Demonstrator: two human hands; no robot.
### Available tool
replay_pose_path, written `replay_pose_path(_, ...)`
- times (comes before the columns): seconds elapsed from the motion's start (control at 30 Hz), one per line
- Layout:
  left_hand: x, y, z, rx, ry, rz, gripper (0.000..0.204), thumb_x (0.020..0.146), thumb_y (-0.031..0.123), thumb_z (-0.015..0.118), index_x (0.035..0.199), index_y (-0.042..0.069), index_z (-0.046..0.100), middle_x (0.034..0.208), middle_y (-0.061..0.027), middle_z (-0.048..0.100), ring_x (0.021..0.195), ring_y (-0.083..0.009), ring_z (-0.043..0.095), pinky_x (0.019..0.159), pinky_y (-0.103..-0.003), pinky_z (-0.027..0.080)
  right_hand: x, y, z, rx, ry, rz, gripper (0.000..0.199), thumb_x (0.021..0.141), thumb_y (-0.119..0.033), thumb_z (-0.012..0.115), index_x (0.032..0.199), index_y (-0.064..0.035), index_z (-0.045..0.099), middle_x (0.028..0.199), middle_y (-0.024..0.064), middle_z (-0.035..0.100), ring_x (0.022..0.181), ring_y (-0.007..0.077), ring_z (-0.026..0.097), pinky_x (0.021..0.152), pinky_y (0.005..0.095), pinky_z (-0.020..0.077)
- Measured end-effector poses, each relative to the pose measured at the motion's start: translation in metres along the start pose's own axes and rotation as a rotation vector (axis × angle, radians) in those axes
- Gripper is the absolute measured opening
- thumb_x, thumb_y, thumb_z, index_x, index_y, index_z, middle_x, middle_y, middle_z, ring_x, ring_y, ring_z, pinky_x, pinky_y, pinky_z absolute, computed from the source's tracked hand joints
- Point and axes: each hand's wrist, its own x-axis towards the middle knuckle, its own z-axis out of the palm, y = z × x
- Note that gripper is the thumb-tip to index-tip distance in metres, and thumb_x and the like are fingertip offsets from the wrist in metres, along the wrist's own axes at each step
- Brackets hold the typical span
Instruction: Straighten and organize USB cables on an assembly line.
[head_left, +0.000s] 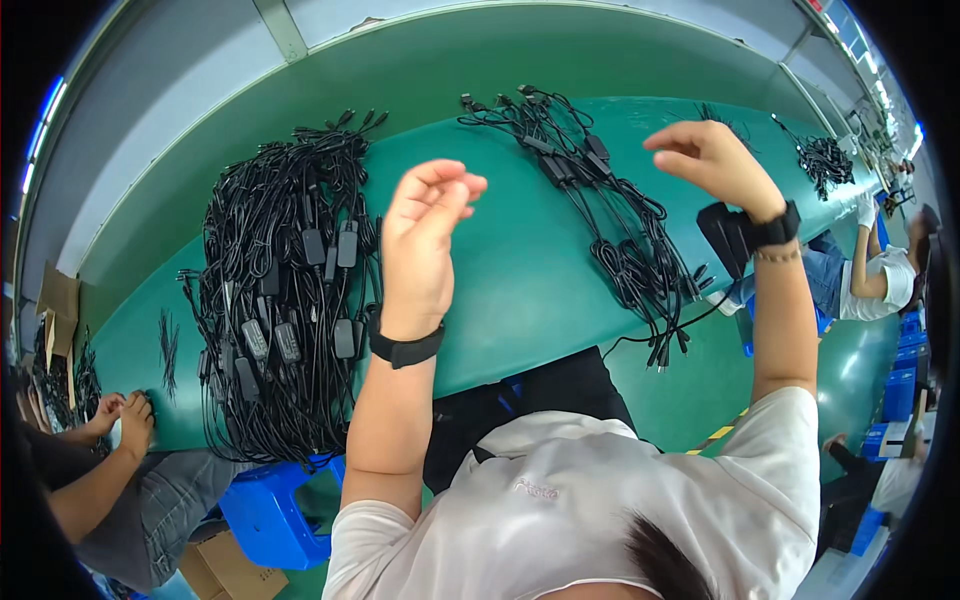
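Note:
My left hand (425, 235) is raised above the green table (490, 310), its fingers loosely bent and nothing between them. Beside it on the left lies a large heap of black cables (290, 290) with small dark boxes along the cords. My right hand (720, 168) hovers to the right with thumb and fingers apart, holding nothing. Between my hands a smaller group of bundled black cables (600, 220) stretches across the table, and its plug ends hang past the near edge. Both hands look clear of the cables.
At the lower left a co-worker's hands (130, 420) work at the table edge, near a few thin cables (168, 350). Another cable pile (825, 165) lies far right, where a person in white sits. A blue stool (275, 510) and a cardboard box (230, 570) stand below.

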Motion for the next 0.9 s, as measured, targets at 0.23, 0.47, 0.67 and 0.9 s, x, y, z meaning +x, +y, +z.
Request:
replay_pose_path(0.23,-0.045,0.095,0.032,0.156,-0.217,0.757,0.052,0.078,0.025,0.057,0.122,0.004,0.039,0.116,-0.0226,0.045,0.107,-0.0293,0.044,0.085,-0.042,0.035,-0.082,-0.064,-0.036,0.341,0.641,-1.061,0.050,0.080,-0.035,0.055,0.120,-0.0065,0.048,0.113,0.0152,0.053,0.096,0.0247,0.052,0.087,0.0319,0.0398)
replay_pose_path(0.47,-0.139,0.141,0.006,0.148,0.108,1.032,0.041,0.080,0.021,0.053,0.116,0.005,0.043,0.100,-0.0181,0.052,0.092,-0.0267,0.048,0.079,-0.042,0.036,-0.096,-0.080,-0.034,0.595,0.226,-1.029,0.039,0.080,-0.032,0.056,0.109,-0.0058,0.050,0.103,0.0141,0.055,0.088,0.0241,0.053,0.079,0.0315,0.0407)
replay_pose_path(0.67,-0.213,0.169,-0.080,0.049,0.069,1.258,0.037,0.081,0.020,0.053,0.114,0.005,0.044,0.096,-0.0171,0.052,0.088,-0.0256,0.047,0.076,-0.041,0.036,-0.088,-0.087,-0.041,0.683,0.002,-1.090,0.030,0.079,-0.029,0.057,0.097,-0.0050,0.053,0.092,0.0130,0.057,0.080,0.0236,0.054,0.070,0.0311,0.0417)
replay_pose_path(0.9,-0.145,0.153,0.001,0.109,0.027,1.509,0.033,0.081,0.019,0.052,0.111,0.005,0.045,0.092,-0.0159,0.052,0.083,-0.0244,0.046,0.073,-0.040,0.036,-0.067,-0.124,-0.027,0.865,-0.274,-1.217,0.023,0.079,-0.025,0.058,0.086,-0.0043,0.055,0.081,0.0120,0.060,0.072,0.0230,0.055,0.062,0.0307,0.0427)
